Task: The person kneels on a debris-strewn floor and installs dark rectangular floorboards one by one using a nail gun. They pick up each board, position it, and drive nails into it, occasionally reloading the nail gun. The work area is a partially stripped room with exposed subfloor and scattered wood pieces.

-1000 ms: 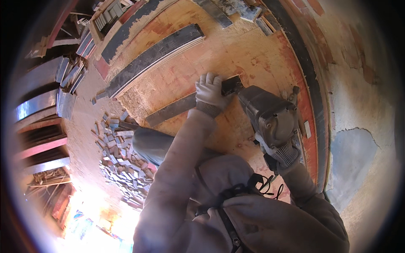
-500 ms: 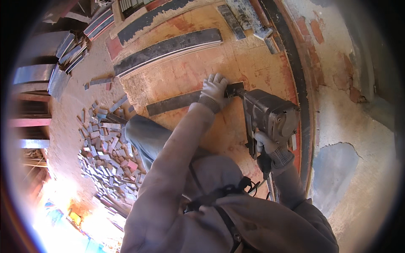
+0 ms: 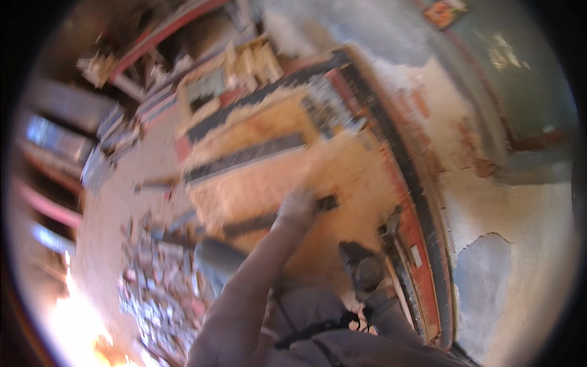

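The view is smeared by motion. My gloved left hand [image 3: 298, 203] lies over a narrow dark-faced board strip [image 3: 251, 224] on the worn wooden panel. The strip shows on both sides of the hand, and its far right end [image 3: 328, 203] sticks out past it. How the fingers lie is too blurred to tell. Nearer my body, to the right, is a dark blurred shape [image 3: 362, 264] that I cannot make out. My right hand does not show.
Beyond the strip lies a longer dark board [image 3: 244, 160]. Small offcuts [image 3: 162, 278] are heaped at the left on the floor. A plastered wall [image 3: 483, 208] stands at the right, beside long strips at the panel's edge [image 3: 406, 269]. Stacked boards fill the far left.
My view has swung, and the scene sits lower in it. The dark power tool my right hand held at the strip's right end has left that place. My left hand stays on the strip.
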The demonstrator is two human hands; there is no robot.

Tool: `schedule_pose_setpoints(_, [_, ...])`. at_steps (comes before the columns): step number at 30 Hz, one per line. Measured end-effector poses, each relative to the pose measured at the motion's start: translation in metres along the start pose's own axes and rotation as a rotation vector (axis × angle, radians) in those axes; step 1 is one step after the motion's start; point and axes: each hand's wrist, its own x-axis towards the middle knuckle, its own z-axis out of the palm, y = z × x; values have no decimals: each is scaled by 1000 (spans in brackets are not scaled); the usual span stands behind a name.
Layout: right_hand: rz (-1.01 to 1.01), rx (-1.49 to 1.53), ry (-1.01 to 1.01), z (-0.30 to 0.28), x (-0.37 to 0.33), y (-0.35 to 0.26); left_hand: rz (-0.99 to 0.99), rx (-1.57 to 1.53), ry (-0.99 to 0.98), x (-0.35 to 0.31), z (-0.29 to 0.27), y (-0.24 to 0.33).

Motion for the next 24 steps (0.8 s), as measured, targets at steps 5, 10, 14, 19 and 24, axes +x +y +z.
schedule_pose_setpoints(5, [32,93,-73,2,-2,9,-84,217,-130,-30,-26,-32])
schedule_pose_setpoints(10, [-126,401,73,19,11,22,-58,236,-318,-19,-34,-38])
schedule_pose_setpoints(14, [-19,128,81,22,8,17,-51,252,-384,-15,-41,-33])
schedule_pose_setpoints(19, [146,142,-21,8,9,0,-56,213,-383,-13,-48,-31])
schedule_pose_setpoints(24, [208,158,-33,0,17,-4,44,180,-247,-17,-45,-37])
